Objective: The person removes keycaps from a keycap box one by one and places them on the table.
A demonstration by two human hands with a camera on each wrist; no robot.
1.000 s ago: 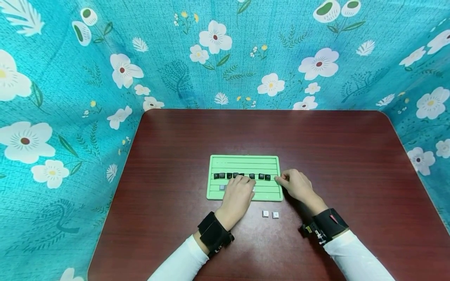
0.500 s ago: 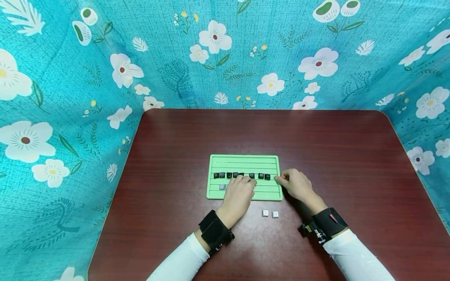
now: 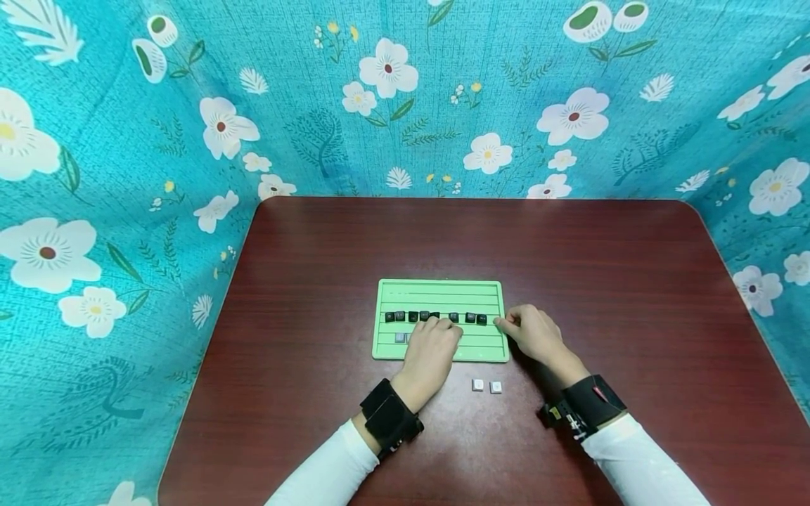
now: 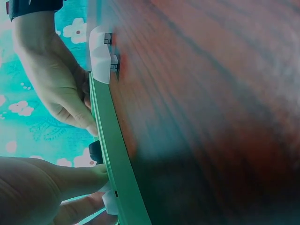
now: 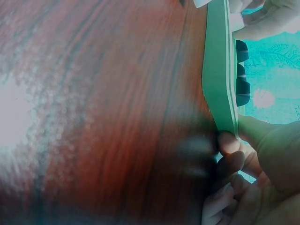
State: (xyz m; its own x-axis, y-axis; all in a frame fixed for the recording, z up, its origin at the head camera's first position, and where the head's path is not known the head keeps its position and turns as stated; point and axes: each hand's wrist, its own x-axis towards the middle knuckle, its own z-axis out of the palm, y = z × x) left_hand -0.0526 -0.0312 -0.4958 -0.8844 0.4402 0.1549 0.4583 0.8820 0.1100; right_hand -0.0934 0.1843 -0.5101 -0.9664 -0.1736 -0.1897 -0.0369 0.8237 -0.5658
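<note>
A green ridged board [image 3: 443, 291] lies on the table, with a row of black keycaps [image 3: 470, 318] across its middle. My left hand [image 3: 432, 355] is over the lower part of the board, pinching a white keycap [image 4: 110, 202] between thumb and fingers; the head view hides that keycap. Left of this hand, a pale keycap [image 3: 401, 338] sits in the row below the black ones. At the board's right edge, my right hand [image 3: 536, 334] grips the rim, thumb on top and fingers at the side and underneath.
Two white keycaps lie on the dark wooden table [image 3: 316, 281] in front of the board: one on the left [image 3: 477, 385], one on the right [image 3: 496, 387]. A blue flowered cloth [image 3: 405, 105] hangs behind and beside the table.
My left hand has shifted very slightly to the right, and the pale spot beside its thumb is now covered. The right hand and the board stay put.
</note>
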